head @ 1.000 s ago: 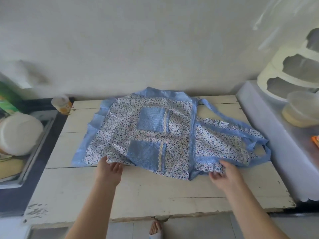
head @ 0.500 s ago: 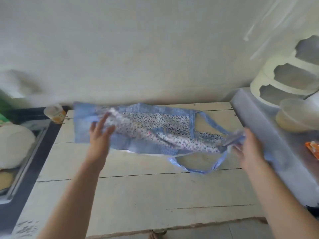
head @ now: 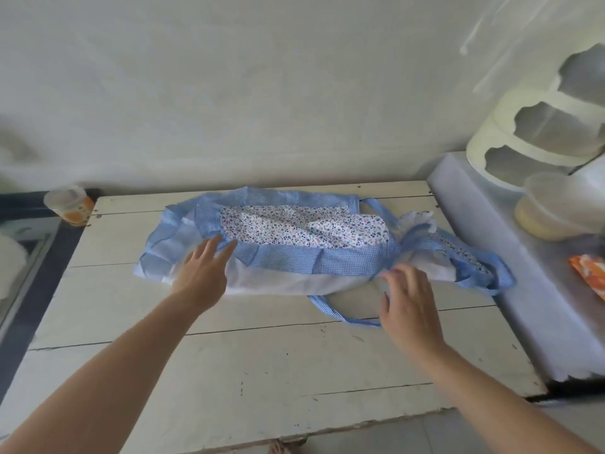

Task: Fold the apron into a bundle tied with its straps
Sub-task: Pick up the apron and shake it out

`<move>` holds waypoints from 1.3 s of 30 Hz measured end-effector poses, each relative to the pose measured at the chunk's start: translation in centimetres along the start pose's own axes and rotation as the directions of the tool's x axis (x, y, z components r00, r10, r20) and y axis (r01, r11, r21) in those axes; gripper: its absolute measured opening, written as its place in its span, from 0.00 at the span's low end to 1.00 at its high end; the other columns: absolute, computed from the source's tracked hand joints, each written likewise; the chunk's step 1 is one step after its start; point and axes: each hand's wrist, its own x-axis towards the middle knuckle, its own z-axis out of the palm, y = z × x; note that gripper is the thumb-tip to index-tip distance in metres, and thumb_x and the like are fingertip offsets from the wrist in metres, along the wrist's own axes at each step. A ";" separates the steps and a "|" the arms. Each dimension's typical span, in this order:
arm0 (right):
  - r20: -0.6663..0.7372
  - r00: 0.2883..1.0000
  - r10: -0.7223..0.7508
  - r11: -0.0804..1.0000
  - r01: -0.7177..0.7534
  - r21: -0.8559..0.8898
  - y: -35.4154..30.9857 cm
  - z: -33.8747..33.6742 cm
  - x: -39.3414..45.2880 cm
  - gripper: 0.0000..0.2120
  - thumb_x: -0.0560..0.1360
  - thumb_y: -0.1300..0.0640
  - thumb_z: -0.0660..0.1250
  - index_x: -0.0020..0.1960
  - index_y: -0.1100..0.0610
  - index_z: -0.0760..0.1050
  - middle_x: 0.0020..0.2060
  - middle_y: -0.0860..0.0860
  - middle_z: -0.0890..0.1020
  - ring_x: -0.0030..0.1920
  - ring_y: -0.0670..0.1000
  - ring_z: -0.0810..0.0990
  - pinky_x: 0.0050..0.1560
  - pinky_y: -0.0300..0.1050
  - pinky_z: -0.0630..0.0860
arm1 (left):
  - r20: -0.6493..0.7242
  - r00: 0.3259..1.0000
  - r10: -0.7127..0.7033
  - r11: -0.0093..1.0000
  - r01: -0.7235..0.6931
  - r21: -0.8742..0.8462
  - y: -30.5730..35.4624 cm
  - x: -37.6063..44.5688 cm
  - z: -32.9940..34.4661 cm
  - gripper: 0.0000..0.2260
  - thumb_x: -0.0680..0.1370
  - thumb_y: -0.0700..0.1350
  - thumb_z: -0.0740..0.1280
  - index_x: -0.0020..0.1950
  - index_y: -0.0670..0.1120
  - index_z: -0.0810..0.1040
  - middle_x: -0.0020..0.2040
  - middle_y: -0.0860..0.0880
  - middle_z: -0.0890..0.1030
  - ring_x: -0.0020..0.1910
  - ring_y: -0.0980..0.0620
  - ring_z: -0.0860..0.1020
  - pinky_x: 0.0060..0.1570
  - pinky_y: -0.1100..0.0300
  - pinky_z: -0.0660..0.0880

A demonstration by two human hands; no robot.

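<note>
The apron (head: 304, 227), floral white cloth with blue checked trim, lies folded over lengthwise at the back of the white wooden table (head: 262, 362), its pale underside showing along the near edge. A blue strap (head: 337, 311) loops out toward me, and more straps bunch at the right end (head: 484, 267). My left hand (head: 203, 273) rests flat on the apron's left part, fingers spread. My right hand (head: 406, 303) hovers with fingers apart at the right part, over the looped strap, holding nothing.
A small plastic cup (head: 68, 204) stands at the table's back left corner. A dark counter with a tray (head: 29, 257) lies to the left. To the right, a covered surface (head: 523, 290) carries a cream tiered rack (head: 537, 126), a lidded container (head: 556, 208) and an orange packet (head: 589, 273).
The apron lay spread open a second ago. Both hands lifted its near edge and flipped it over toward the wall. They have let go and now lie open on the folded cloth.
</note>
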 end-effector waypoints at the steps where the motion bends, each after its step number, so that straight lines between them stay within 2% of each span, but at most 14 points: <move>1: 0.028 1.000 -0.015 0.999 0.016 -0.037 -0.1 0.3 0.5 0.25 0.69 0.63 0.70 0.65 0.60 0.72 0.63 0.59 0.72 0.59 0.62 0.72 0.60 0.56 0.73 | 0.022 0.997 0.067 0.996 -0.069 0.061 -0.6 1.2 0.2 0.37 0.74 0.35 0.66 0.81 0.52 0.59 0.81 0.43 0.60 0.79 0.40 0.59 0.72 0.42 0.65; 4: 0.140 0.988 0.064 0.992 -0.047 -0.116 0.5 2.3 3.0 0.40 0.70 0.54 0.70 0.78 0.58 0.57 0.74 0.62 0.61 0.70 0.65 0.65 0.69 0.60 0.67 | 0.189 0.966 0.175 0.939 -0.221 0.262 -2.3 4.3 1.4 0.39 0.77 0.39 0.63 0.83 0.54 0.48 0.83 0.45 0.51 0.82 0.40 0.50 0.78 0.44 0.54; 6: 0.189 0.973 0.130 0.983 -0.102 -0.151 1.1 3.9 4.9 0.44 0.71 0.51 0.70 0.79 0.56 0.52 0.76 0.62 0.58 0.72 0.66 0.62 0.70 0.62 0.64 | 0.267 0.947 0.180 0.909 -0.263 0.322 -2.8 5.4 2.0 0.37 0.79 0.42 0.63 0.83 0.55 0.47 0.83 0.47 0.53 0.82 0.43 0.52 0.78 0.45 0.53; 8: 0.188 0.967 0.173 0.976 -0.142 -0.166 1.8 5.1 7.1 0.45 0.69 0.52 0.72 0.79 0.57 0.52 0.75 0.61 0.60 0.72 0.66 0.61 0.70 0.63 0.63 | 0.268 0.944 0.191 0.911 -0.272 0.309 -2.9 6.2 2.7 0.33 0.79 0.42 0.63 0.82 0.55 0.54 0.81 0.47 0.62 0.79 0.45 0.63 0.74 0.47 0.63; 11: 0.164 0.965 0.204 0.973 -0.181 -0.142 3.5 6.3 10.2 0.45 0.66 0.53 0.72 0.78 0.59 0.54 0.72 0.61 0.66 0.70 0.65 0.65 0.69 0.62 0.65 | 0.184 0.961 0.204 0.943 -0.244 0.225 -3.0 7.0 3.3 0.25 0.76 0.43 0.68 0.73 0.52 0.74 0.68 0.47 0.79 0.62 0.44 0.81 0.56 0.46 0.80; 14: 0.341 0.926 0.160 0.984 -0.123 -0.127 5.4 7.7 11.9 0.42 0.65 0.50 0.73 0.74 0.57 0.62 0.67 0.58 0.74 0.67 0.63 0.71 0.64 0.61 0.70 | 0.090 0.976 0.196 0.962 -0.209 0.174 -3.1 7.0 3.6 0.18 0.68 0.38 0.76 0.58 0.48 0.85 0.54 0.47 0.87 0.45 0.43 0.86 0.39 0.48 0.83; 17: 0.489 0.869 0.078 0.995 -0.040 -0.087 6.1 8.6 11.7 0.25 0.72 0.53 0.69 0.68 0.52 0.71 0.61 0.54 0.79 0.60 0.61 0.77 0.58 0.56 0.74 | 0.001 0.990 0.142 0.980 -0.141 0.138 -2.3 6.3 3.0 0.14 0.65 0.34 0.78 0.47 0.48 0.88 0.45 0.48 0.88 0.36 0.43 0.86 0.33 0.51 0.82; 21: 0.205 0.959 0.197 0.950 -0.239 0.203 5.1 6.5 11.1 0.23 0.70 0.71 0.63 0.62 0.60 0.78 0.60 0.57 0.81 0.59 0.62 0.77 0.60 0.54 0.73 | -0.052 0.985 -0.165 0.984 0.161 -0.079 -2.2 5.6 1.2 0.07 0.79 0.38 0.62 0.46 0.45 0.79 0.39 0.43 0.83 0.41 0.39 0.80 0.37 0.52 0.72; 24: 0.073 0.919 0.386 0.790 -0.371 0.488 4.0 2.3 10.6 0.31 0.70 0.78 0.56 0.70 0.61 0.72 0.69 0.53 0.74 0.72 0.56 0.68 0.73 0.43 0.59 | -0.123 0.870 -0.478 0.777 0.353 -0.521 -2.1 3.8 -2.1 0.09 0.83 0.45 0.59 0.48 0.43 0.74 0.42 0.42 0.79 0.43 0.39 0.76 0.42 0.47 0.73; 27: -0.030 0.954 0.300 0.779 -0.226 0.584 2.9 -3.2 10.7 0.37 0.69 0.80 0.53 0.73 0.58 0.69 0.71 0.45 0.68 0.75 0.48 0.61 0.72 0.29 0.52 | -0.196 0.788 -0.583 0.628 0.284 -0.725 -0.6 1.0 -7.6 0.08 0.84 0.45 0.59 0.49 0.43 0.71 0.40 0.41 0.78 0.40 0.39 0.74 0.39 0.47 0.70; 30: -0.079 0.953 0.293 0.680 -0.149 0.718 1.5 -9.3 11.7 0.31 0.68 0.74 0.53 0.64 0.53 0.77 0.62 0.47 0.77 0.67 0.47 0.72 0.66 0.36 0.66 | -0.324 0.737 -0.593 0.607 0.144 -0.782 1.4 -1.3 -14.0 0.05 0.85 0.43 0.58 0.51 0.43 0.68 0.40 0.38 0.76 0.38 0.42 0.71 0.34 0.53 0.66; 33: -0.058 0.926 0.374 0.686 -0.234 0.689 0.6 -14.4 11.7 0.16 0.73 0.67 0.55 0.56 0.56 0.73 0.45 0.54 0.80 0.47 0.59 0.76 0.44 0.48 0.70 | -0.390 0.792 -0.469 0.764 0.143 -0.629 3.3 -4.7 -19.6 0.08 0.84 0.49 0.59 0.53 0.44 0.68 0.41 0.40 0.79 0.37 0.42 0.73 0.34 0.51 0.66; 36: -0.129 0.937 0.324 0.839 -0.222 0.497 1.5 -18.1 10.1 0.12 0.77 0.67 0.55 0.58 0.59 0.69 0.43 0.65 0.79 0.44 0.67 0.76 0.39 0.54 0.69 | -0.367 0.920 -0.136 0.979 0.068 -0.193 4.3 -10.3 -23.8 0.23 0.75 0.61 0.71 0.58 0.48 0.68 0.44 0.43 0.83 0.41 0.36 0.81 0.38 0.50 0.73; 39: -0.143 0.951 0.274 0.831 -0.159 0.533 2.8 -22.6 8.2 0.10 0.77 0.66 0.56 0.56 0.59 0.68 0.39 0.63 0.78 0.41 0.66 0.76 0.37 0.51 0.66 | -0.344 0.938 0.050 0.989 0.001 0.145 5.2 -15.2 -27.7 0.27 0.72 0.70 0.66 0.60 0.51 0.73 0.46 0.46 0.85 0.41 0.36 0.84 0.36 0.52 0.76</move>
